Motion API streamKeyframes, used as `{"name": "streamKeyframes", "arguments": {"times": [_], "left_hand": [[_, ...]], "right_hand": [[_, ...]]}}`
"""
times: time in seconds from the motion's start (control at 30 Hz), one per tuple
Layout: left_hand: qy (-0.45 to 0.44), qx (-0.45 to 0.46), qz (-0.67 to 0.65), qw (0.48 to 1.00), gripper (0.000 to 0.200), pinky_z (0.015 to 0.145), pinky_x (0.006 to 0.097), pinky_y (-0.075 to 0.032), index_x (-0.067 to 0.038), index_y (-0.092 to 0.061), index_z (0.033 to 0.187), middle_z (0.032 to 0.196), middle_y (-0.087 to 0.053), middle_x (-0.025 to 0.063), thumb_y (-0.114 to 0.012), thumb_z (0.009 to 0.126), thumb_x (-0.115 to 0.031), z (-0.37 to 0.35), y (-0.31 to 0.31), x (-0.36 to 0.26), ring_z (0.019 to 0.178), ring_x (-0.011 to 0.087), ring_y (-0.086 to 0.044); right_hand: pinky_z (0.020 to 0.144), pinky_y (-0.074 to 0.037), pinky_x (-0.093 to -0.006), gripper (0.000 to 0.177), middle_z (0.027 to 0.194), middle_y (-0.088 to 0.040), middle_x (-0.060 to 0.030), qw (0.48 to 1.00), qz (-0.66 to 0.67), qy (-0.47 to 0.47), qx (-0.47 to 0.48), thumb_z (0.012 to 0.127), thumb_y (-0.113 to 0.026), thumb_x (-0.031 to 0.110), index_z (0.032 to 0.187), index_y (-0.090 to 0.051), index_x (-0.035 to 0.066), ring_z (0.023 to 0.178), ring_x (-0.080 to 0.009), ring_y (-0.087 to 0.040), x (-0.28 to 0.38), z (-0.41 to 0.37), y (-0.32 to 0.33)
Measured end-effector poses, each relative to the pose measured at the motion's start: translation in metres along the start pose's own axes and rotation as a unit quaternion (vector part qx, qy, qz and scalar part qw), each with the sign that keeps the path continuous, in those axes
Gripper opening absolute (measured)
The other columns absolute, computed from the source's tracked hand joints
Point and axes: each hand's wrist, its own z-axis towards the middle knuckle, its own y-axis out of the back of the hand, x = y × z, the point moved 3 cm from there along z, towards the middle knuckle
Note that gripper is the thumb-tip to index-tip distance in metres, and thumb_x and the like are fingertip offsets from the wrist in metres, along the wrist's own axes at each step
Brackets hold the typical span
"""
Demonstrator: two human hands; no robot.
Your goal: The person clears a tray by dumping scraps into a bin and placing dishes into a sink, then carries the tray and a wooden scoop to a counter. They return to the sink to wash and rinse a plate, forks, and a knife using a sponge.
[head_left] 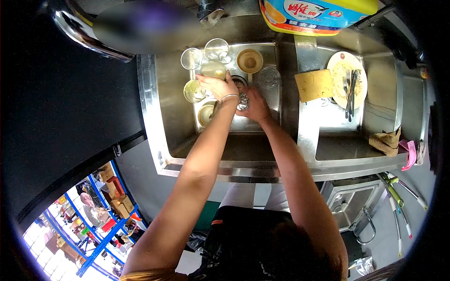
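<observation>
Over the left basin of the steel sink, my left hand is open, its fingers stretched out above a bowl-like glass and its thumb apart. My right hand is closed on a small shiny glass, whose far side is partly hidden. Just beyond that hand lies a dark round item, mostly covered. Around my hands stand clear glasses, a glass with greenish residue, a stained brown cup and a pale cup.
On the right, a yellow sponge cloth lies on the divider beside an oval plate with cutlery. A large detergent bottle is at the sink's back. A brown rag and pink cloth rest by the right edge.
</observation>
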Motion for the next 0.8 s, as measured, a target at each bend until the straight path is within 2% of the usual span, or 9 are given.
{"name": "streamKeyframes", "arguments": {"times": [0.13,0.27,0.43,0.57,0.6,0.73,0.8], "left_hand": [[0.095,0.027,-0.007,0.995,0.113,0.107,0.0453,-0.029,0.005,0.002,0.144,0.14,-0.024,0.0277,-0.08,0.069,-0.014,-0.001,-0.011,-0.001,0.13,0.0405,-0.028],[0.11,0.014,-0.03,0.993,0.112,0.107,0.0461,-0.029,0.001,0.0,0.145,0.14,-0.024,0.0274,-0.08,0.069,-0.012,0.0,-0.019,0.005,0.129,0.0403,-0.029],[0.059,-0.028,-0.035,0.997,0.11,0.108,0.0455,-0.029,0.0,-0.003,0.145,0.141,-0.022,0.0254,-0.081,0.068,-0.01,0.009,-0.028,0.009,0.129,0.0414,-0.029],[0.025,-0.038,-0.04,0.998,0.111,0.11,0.0444,-0.027,0.0,-0.005,0.144,0.143,-0.02,0.0221,-0.082,0.065,-0.009,0.01,-0.019,0.003,0.131,0.0405,-0.027],[0.041,-0.018,-0.072,0.996,0.109,0.11,0.0437,-0.027,0.001,-0.009,0.143,0.144,-0.018,0.0212,-0.082,0.064,-0.007,0.01,-0.016,0.0,0.132,0.0393,-0.026],[0.004,0.026,-0.062,0.998,0.106,0.112,0.0417,-0.026,0.003,-0.013,0.141,0.144,-0.017,0.0208,-0.082,0.06,-0.005,0.011,-0.001,-0.006,0.133,0.0388,-0.024],[-0.016,0.056,-0.084,0.995,0.105,0.112,0.0423,-0.025,0.003,-0.012,0.141,0.146,-0.014,0.0217,-0.081,0.063,-0.003,0.004,0.013,-0.009,0.134,0.0392,-0.022]], "right_hand": [[0.094,-0.041,-0.046,0.074,0.116,-0.054,-0.0182,0.999,0.005,0.024,-0.038,0.055,-0.084,0.03,0.117,-0.053,0.005,0.107,-0.0368,-0.051,0.007,0.001,0.014],[0.095,-0.039,-0.0466,0.077,0.115,-0.054,-0.0177,0.997,0.003,0.05,-0.065,0.052,-0.086,0.028,0.118,-0.052,0.006,0.107,-0.0367,-0.05,0.001,0.002,0.004],[0.099,-0.038,-0.0451,0.085,0.122,-0.052,-0.0174,0.997,0.029,0.026,-0.067,0.054,-0.087,0.027,0.127,-0.049,0.007,0.113,-0.0361,-0.049,0.0,-0.004,-0.008],[0.099,-0.039,-0.0445,0.086,0.124,-0.051,-0.0178,0.998,0.014,0.012,-0.062,0.056,-0.087,0.03,0.128,-0.048,0.005,0.115,-0.0369,-0.048,0.015,-0.01,0.014],[0.099,-0.039,-0.0441,0.085,0.124,-0.051,-0.0179,0.998,0.007,0.012,-0.056,0.056,-0.087,0.031,0.128,-0.048,0.005,0.115,-0.037,-0.048,0.022,-0.014,0.019],[0.102,-0.038,-0.0413,0.092,0.131,-0.047,-0.0185,0.999,-0.033,-0.027,0.01,0.059,-0.085,0.035,0.133,-0.041,0.003,0.12,-0.0358,-0.045,0.03,-0.027,0.03],[0.103,-0.038,-0.0416,0.095,0.132,-0.045,-0.0204,0.99,-0.097,-0.097,0.043,0.06,-0.084,0.036,0.135,-0.037,0.003,0.122,-0.036,-0.044,0.033,-0.033,0.037]]}}
